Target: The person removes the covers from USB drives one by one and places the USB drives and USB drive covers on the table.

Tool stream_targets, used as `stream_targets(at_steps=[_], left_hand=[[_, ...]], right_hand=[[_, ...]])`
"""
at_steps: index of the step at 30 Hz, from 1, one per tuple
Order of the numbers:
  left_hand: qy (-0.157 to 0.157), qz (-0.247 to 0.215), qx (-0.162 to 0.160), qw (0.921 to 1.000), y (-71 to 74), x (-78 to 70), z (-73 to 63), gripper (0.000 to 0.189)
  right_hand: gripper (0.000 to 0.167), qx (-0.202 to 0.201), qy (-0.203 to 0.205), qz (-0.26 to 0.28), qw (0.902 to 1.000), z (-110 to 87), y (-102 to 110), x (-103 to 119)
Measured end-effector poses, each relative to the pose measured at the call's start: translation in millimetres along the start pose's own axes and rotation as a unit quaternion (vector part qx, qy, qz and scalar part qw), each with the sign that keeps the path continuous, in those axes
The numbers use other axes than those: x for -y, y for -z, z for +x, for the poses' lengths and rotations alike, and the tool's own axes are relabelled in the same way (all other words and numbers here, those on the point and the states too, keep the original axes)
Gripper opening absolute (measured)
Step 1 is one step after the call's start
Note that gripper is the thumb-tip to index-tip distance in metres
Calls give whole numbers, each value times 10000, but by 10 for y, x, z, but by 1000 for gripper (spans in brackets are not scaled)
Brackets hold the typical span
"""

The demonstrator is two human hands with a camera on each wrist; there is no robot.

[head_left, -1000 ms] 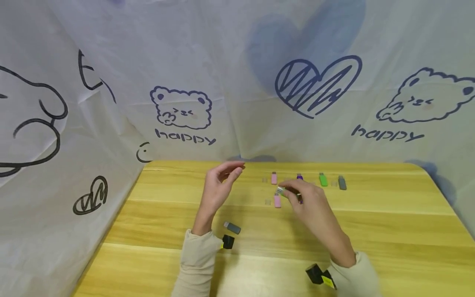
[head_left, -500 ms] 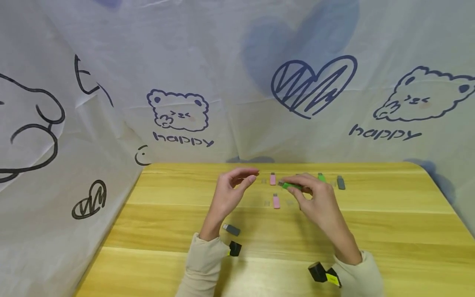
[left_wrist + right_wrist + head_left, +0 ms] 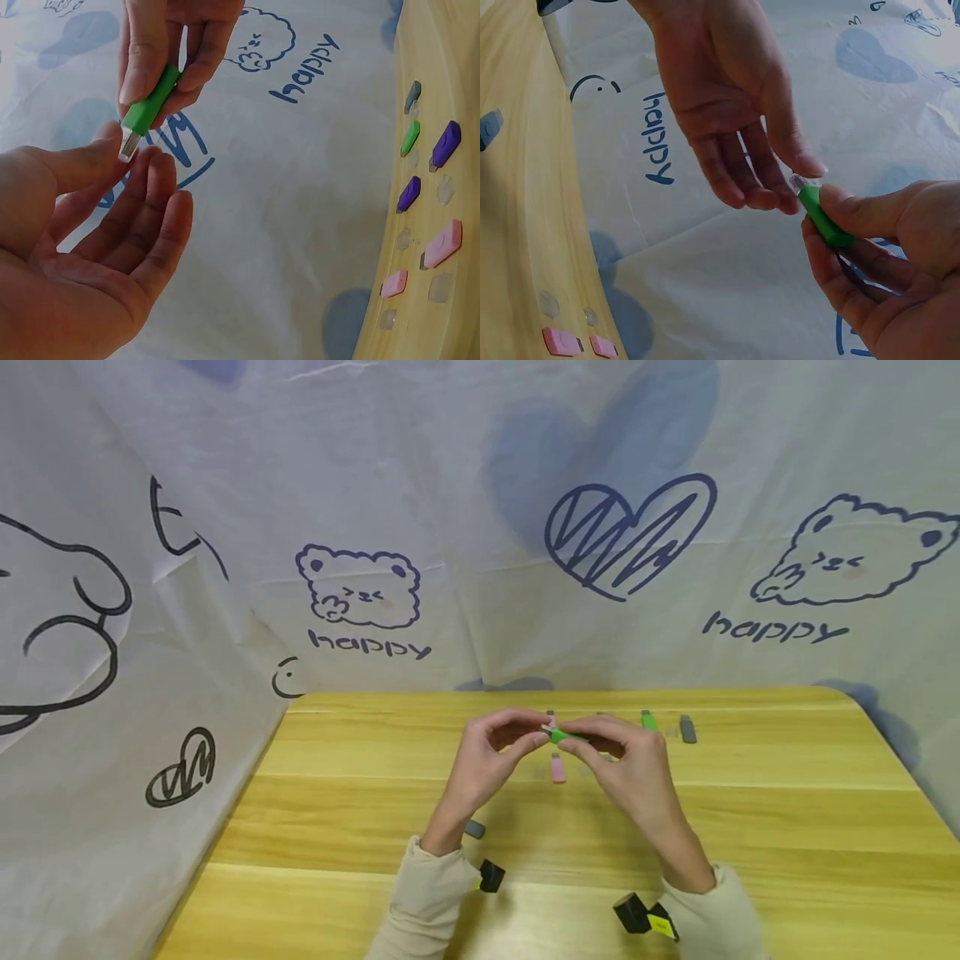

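Note:
My right hand (image 3: 633, 760) pinches a green USB flash drive (image 3: 152, 100) by its body, between thumb and fingers. Its metal connector points toward my left hand (image 3: 483, 764), and a clear cap (image 3: 798, 182) covers the connector's end. At that cap, the left thumb and index finger close in from both sides, and the other left fingers are loosely bent. Both hands are raised above the table. On the table below lie a pink USB drive (image 3: 558, 769) and a grey USB drive (image 3: 475, 829), the latter partly hidden by the left wrist.
Toward the back of the wooden table (image 3: 337, 760) lie more USB drives: a green one (image 3: 649, 720), a grey one (image 3: 687, 728) and purple ones (image 3: 445, 144). Small clear caps (image 3: 445, 189) lie beside them. A printed white cloth (image 3: 480, 527) hangs behind.
The right hand has brought the green USB drive up and leftward from the row. The left hand has moved right, and its fingertips have come to the drive's capped end.

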State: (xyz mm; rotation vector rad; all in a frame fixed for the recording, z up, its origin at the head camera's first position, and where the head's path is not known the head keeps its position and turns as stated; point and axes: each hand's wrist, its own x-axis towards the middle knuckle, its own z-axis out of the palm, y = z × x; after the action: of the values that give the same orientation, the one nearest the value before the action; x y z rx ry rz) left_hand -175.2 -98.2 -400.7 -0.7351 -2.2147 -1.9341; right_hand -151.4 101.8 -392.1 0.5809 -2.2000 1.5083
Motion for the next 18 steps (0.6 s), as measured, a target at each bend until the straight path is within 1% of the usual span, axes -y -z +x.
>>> stream_targets(at_steps=[3,7,14,18], left_hand=[[-42,-37,-56,10000,-17,-4,-2,16],[-65,26,-122,9999,-20,-17,-10,11],[-154,32,-70,9999,5,-27,-17,10],[-173,-6,-68,9998,7,-38,-16,9]], right_hand=[[17,-11,18,-2,10000,-5,-18,3],[16,-1,64,-58,10000,-9,-30,8],[15,138,212,-112,9996,-1,-18,7],[16,148,314,-70,9994,8,-4,10]])
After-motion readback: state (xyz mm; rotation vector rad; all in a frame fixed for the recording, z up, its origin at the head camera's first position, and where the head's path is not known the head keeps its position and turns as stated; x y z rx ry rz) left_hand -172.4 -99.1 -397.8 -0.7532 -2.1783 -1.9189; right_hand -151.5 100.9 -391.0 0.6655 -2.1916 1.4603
